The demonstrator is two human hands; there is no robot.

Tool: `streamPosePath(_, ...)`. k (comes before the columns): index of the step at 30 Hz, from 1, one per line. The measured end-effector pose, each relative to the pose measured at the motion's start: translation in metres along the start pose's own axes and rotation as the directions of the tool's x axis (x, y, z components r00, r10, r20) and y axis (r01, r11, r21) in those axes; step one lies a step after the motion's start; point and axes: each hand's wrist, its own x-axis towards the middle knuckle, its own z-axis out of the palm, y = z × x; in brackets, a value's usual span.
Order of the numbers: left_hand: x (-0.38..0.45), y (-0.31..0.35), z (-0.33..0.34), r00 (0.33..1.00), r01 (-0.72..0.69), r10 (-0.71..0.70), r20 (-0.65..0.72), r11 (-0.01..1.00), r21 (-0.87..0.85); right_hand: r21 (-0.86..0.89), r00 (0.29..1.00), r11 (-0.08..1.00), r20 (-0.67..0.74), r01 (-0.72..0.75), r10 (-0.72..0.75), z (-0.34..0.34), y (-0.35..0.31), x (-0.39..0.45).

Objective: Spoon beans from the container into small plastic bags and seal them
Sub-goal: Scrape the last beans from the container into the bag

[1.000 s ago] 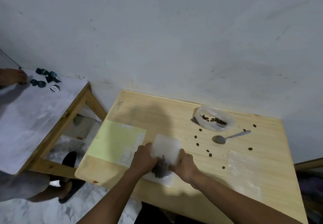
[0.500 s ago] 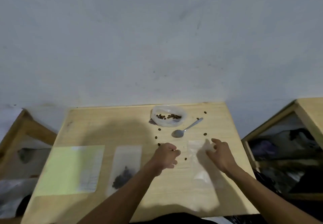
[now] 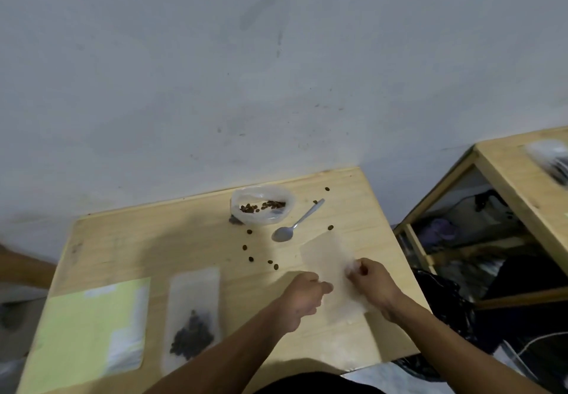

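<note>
The empty, translucent small plastic bag (image 3: 333, 266) lies flat on the pale wooden table (image 3: 190, 240), toward its right side, and you have both hands on it: your right hand (image 3: 373, 284) pinches its right edge with curled fingers, while your left hand (image 3: 302, 297) is curled at its left edge, thumb and fingers closing on the film, though the blur makes the exact contact hard to read. Holding it from both sides like this looks meant to lift it or part its mouth, so beans can go in. Just beyond the bag, the metal spoon (image 3: 296, 223) rests bowl-down toward you, within easy reach of your right hand once the bag is open. Beside its handle stands the round clear plastic container (image 3: 262, 204), with only a few dark beans left at its bottom. Loose spilled beans (image 3: 262, 258) lie scattered between container and bag. To your left, well apart, a filled plastic bag (image 3: 192, 317) of dark beans lies flat, set aside, and beside it a light-green sheet (image 3: 92, 326) near the table's left edge.
</note>
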Motion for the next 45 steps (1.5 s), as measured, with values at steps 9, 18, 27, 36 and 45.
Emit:
streamPosePath(9, -0.026, 0.068, -0.017, 0.928, -0.372, 0.321, -0.188, 0.802, -0.468, 0.017, 0.847, 0.856, 0.141, 0.516, -0.513, -0.011, -0.064, -0.008)
streamPosePath(18, -0.073, 0.109, -0.073, 0.862, -0.507, 0.418, -0.288, 0.739, -0.443, -0.245, 0.585, 0.537, 0.206, 0.807, -0.785, 0.0, -0.124, -0.003)
streamPosePath(27, -0.084, 0.11, -0.087, 0.809, -0.584, 0.47, -0.354, 0.713, -0.389, 0.12, 0.765, 0.777, 0.137, 0.618, -0.629, 0.027, -0.181, -0.023)
streamPosePath(36, -0.078, 0.109, -0.091, 0.781, -0.617, 0.481, -0.398, 0.691, -0.376, 0.221, 0.776, 0.803, 0.214, 0.553, -0.593, 0.029, -0.19, -0.024)
streamPosePath(45, -0.067, 0.112, -0.081, 0.735, -0.66, 0.493, -0.465, 0.678, -0.325, -0.001, 0.789, 0.793, 0.096, 0.609, -0.606, 0.036, -0.185, -0.02)
